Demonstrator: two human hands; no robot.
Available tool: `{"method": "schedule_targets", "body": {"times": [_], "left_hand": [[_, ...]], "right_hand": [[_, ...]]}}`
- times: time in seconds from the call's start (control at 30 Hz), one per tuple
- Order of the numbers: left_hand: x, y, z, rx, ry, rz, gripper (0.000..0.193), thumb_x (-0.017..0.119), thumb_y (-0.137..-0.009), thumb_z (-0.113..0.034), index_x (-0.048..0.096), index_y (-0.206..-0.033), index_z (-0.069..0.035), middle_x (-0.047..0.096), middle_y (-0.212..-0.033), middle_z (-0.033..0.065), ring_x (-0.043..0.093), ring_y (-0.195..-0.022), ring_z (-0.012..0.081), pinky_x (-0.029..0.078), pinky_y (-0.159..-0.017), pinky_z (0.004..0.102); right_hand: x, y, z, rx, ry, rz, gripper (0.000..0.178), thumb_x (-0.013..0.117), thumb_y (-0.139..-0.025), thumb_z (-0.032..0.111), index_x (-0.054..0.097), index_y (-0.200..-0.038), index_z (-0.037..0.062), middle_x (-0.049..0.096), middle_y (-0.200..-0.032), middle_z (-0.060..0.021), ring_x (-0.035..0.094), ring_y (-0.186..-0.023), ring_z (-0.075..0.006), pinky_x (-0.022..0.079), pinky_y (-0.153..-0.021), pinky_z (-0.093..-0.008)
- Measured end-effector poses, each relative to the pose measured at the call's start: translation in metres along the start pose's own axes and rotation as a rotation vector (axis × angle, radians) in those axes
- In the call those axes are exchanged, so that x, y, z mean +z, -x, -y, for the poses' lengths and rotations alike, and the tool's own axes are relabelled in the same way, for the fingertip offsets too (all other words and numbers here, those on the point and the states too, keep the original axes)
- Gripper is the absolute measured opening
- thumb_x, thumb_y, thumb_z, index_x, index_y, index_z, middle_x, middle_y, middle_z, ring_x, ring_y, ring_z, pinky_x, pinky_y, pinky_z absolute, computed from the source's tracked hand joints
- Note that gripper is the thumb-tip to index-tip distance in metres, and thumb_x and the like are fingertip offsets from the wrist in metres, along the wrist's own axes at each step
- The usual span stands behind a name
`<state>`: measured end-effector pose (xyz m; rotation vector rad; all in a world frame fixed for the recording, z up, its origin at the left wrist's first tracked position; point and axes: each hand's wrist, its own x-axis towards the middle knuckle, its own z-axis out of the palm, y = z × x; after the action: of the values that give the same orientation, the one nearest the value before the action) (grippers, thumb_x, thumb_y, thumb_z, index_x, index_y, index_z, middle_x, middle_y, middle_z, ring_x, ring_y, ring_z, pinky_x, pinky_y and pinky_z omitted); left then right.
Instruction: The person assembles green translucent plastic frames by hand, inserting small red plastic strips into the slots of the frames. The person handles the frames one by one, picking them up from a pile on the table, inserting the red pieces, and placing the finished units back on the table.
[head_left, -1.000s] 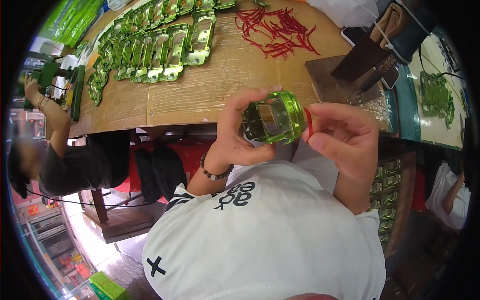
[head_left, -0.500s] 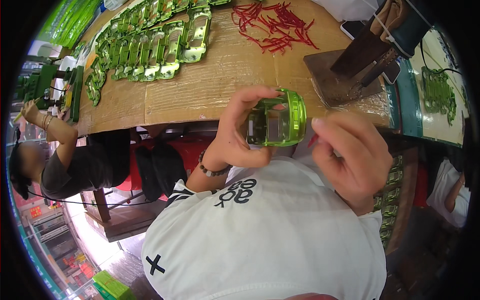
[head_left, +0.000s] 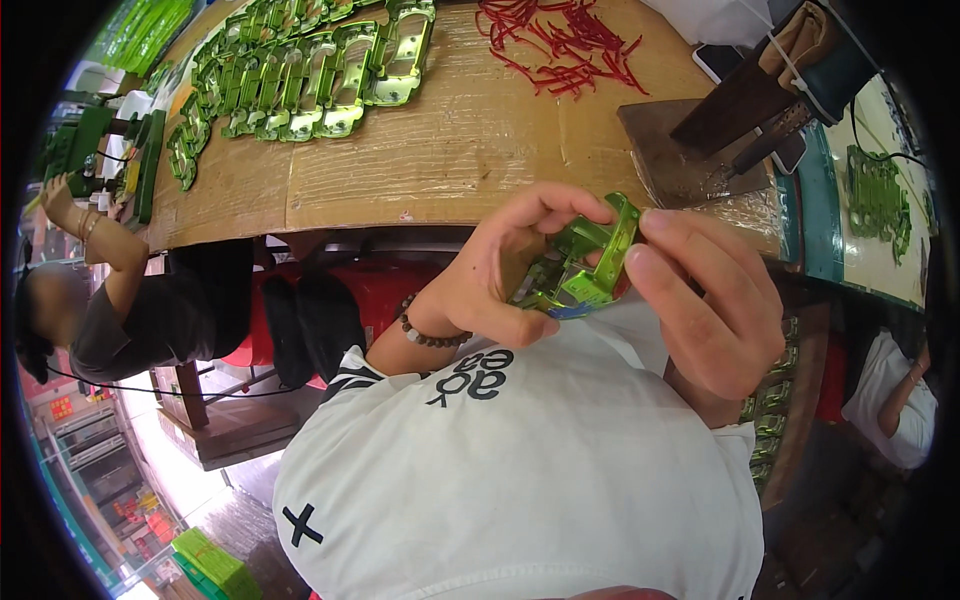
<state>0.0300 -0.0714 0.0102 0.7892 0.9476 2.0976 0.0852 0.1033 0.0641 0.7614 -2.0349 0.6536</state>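
Observation:
A glossy translucent green plastic housing (head_left: 590, 262) with a cut-out middle sits tilted in my left hand (head_left: 500, 262), thumb below and fingers curled over its top. At its right rim is my right hand (head_left: 705, 300), its thumb and forefinger drawn together at the edge. The thin red strip pinched there half a second earlier is hidden now by the fingers. Beyond the hands, a loose pile of thin red strips (head_left: 565, 45) lies on the table (head_left: 400, 180). Rows of similar green housings (head_left: 310, 85) lie at the far left of it.
A brown metal stand (head_left: 690, 150) with a dark upright holder occupies the table's right side, a phone (head_left: 715, 62) behind it. Another person (head_left: 150, 310) works at the left beside a green machine (head_left: 75, 150). More green housings (head_left: 875, 195) lie on the right-hand table.
My left hand has turned and tilted the green housing. My right fingers have closed in from a small gap to its right rim; the red strip in them has gone out of sight.

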Motion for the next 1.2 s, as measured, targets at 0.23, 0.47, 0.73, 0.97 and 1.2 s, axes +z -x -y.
{"method": "schedule_targets", "body": {"times": [0.23, 0.47, 0.73, 0.97, 1.2], "left_hand": [[0.004, -0.003, 0.001, -0.011, 0.018, -0.060, 0.071, 0.059, -0.053, 0.006, 0.037, -0.119, -0.002, 0.047, -0.110, 0.0079, 0.046, -0.102, 0.0163, 0.037, -0.089, 0.0280], [0.007, -0.005, 0.008, 0.079, -0.033, -0.115, 0.071, 0.060, -0.055, 0.007, 0.036, -0.121, -0.002, 0.047, -0.112, 0.0087, 0.048, -0.103, 0.0171, 0.038, -0.090, 0.0288], [0.004, -0.006, 0.008, -0.015, 0.026, -0.065, 0.071, 0.061, -0.055, 0.005, 0.036, -0.121, -0.002, 0.047, -0.114, 0.0094, 0.049, -0.104, 0.0183, 0.038, -0.090, 0.0300], [0.007, -0.007, 0.010, -0.062, 0.117, -0.122, 0.072, 0.061, -0.056, 0.005, 0.035, -0.122, -0.001, 0.047, -0.115, 0.0100, 0.045, -0.108, 0.0176, 0.039, -0.089, 0.0290], [0.008, -0.014, 0.008, -0.053, 0.088, -0.159, 0.070, 0.060, -0.057, 0.004, 0.034, -0.122, 0.001, 0.046, -0.116, 0.0122, 0.045, -0.110, 0.0185, 0.038, -0.089, 0.0274]], "right_hand": [[0.012, 0.013, -0.003, 0.100, -0.120, -0.087, 0.035, 0.075, -0.060, 0.007, 0.062, -0.092, -0.0003, 0.060, -0.094, -0.0164, 0.062, -0.083, -0.0292, 0.054, -0.065, -0.0320], [0.021, 0.018, -0.007, 0.088, -0.248, -0.125, 0.045, 0.077, -0.065, 0.015, 0.056, -0.099, -0.0043, 0.055, -0.101, -0.0260, 0.060, -0.088, -0.0335, 0.054, -0.071, -0.0355], [0.031, 0.022, -0.017, -0.015, -0.196, -0.184, 0.045, 0.071, -0.072, 0.020, 0.052, -0.103, -0.0050, 0.055, -0.096, -0.0241, 0.060, -0.087, -0.0351, 0.055, -0.073, -0.0376], [0.033, 0.024, -0.012, 0.077, -0.052, -0.239, 0.040, 0.077, -0.062, 0.018, 0.061, -0.096, 0.0034, 0.058, -0.095, -0.0158, 0.062, -0.077, -0.0262, 0.055, -0.061, -0.0301], [0.034, 0.023, -0.009, 0.255, -0.056, -0.228, 0.041, 0.078, -0.059, 0.013, 0.063, -0.095, 0.0008, 0.059, -0.093, -0.0151, 0.062, -0.074, -0.0243, 0.054, -0.062, -0.0286]]}}
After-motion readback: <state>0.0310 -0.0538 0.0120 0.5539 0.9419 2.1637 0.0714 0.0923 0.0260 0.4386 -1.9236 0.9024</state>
